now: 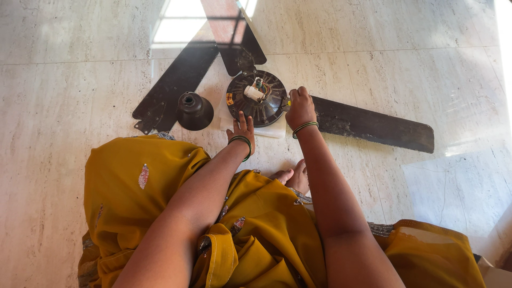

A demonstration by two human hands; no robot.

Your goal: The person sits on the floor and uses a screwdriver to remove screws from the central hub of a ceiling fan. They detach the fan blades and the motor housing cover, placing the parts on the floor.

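Right hand gripping tool at fan motor; canopy cup beside.

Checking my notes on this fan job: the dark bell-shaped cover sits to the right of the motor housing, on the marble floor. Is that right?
Not quite. In the head view the dark bell-shaped cover stands to the left of the motor housing, on the marble floor, near the left hand.

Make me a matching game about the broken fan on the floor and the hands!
Things:
1. left hand
2. right hand
3. dark bell-shaped cover
4. detached blade

Places:
A. lying left of the cover
B. standing left of the fan motor
C. near edge of the motor
D. motor's right edge, where a blade joins

Pairs: 1-C, 2-D, 3-B, 4-A
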